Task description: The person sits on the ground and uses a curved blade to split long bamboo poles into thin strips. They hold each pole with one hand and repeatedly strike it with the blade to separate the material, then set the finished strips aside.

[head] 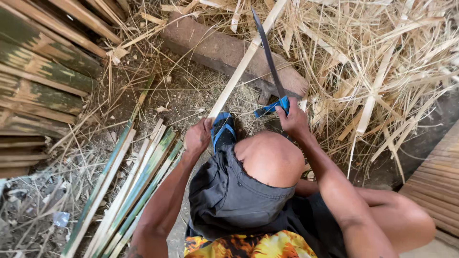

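Bamboo strip braced on a log, blade up beside it.

The pale bamboo strip (239, 71) slants from the left hand (198, 136) up across the brown log (229, 52), which props it clear of the dirt floor (181, 93). The left grip is pressed together around the strip's near end, steadying it by the blue sandal (223, 129). The right hand (292, 119) is clenched on the blue handle of a long knife (267, 55), blade raised alongside the strip. Split green slats (138, 186) lie to the left, and straw-like shavings (382, 62) pile up on the right.
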